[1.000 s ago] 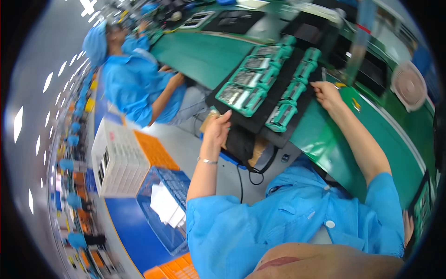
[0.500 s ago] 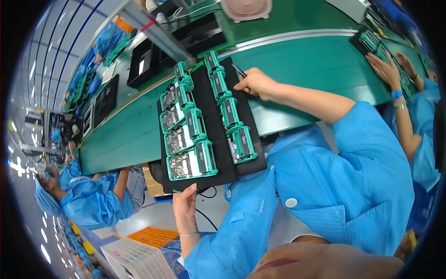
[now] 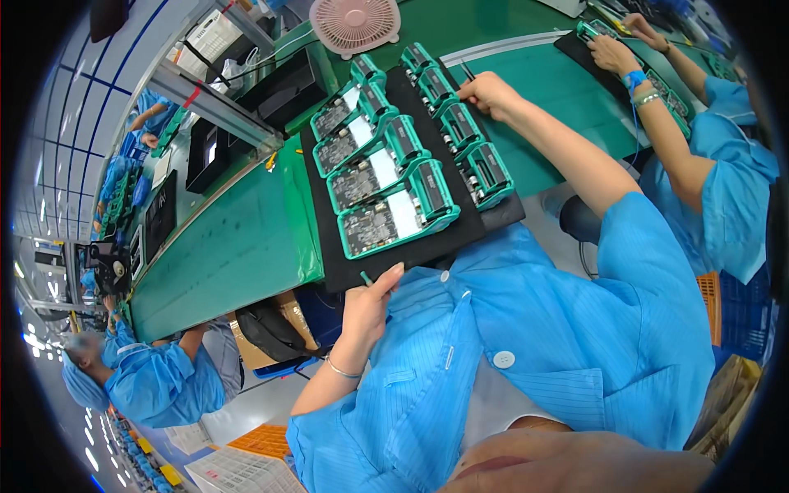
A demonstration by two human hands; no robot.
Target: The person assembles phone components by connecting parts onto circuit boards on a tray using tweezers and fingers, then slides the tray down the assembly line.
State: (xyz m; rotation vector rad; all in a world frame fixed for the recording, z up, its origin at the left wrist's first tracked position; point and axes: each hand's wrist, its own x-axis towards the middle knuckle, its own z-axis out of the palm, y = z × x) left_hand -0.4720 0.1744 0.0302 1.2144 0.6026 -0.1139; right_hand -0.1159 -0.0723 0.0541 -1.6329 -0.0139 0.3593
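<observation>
A black board (image 3: 456, 238) holds two rows of green plastic frames. Dark circuit boards and white strips show in the left row's frames (image 3: 362, 215); the right row (image 3: 460, 131) is partly seen edge-on. My left hand (image 3: 366, 312) is closed at the board's near left corner, thumb along the edge, and a small green tip pokes out beside the thumb. At the far right side, my right hand (image 3: 496, 97) is closed around a thin dark pen-like tool (image 3: 467, 71), fingers close to the board's edge. Whether those fingers also grip the board cannot be told.
The board lies across a green bench (image 3: 222, 255), its near end overhanging the front edge. Beyond stand a pink fan (image 3: 353, 23), a metal post (image 3: 218, 107) and black trays (image 3: 283, 90). A co-worker's hand (image 3: 612, 56) works at the right; another person (image 3: 164, 353) sits left.
The board with its green frames has shifted right along the bench, both my hands moving with it. My view has turned too. The co-worker's hands at the right have moved.
</observation>
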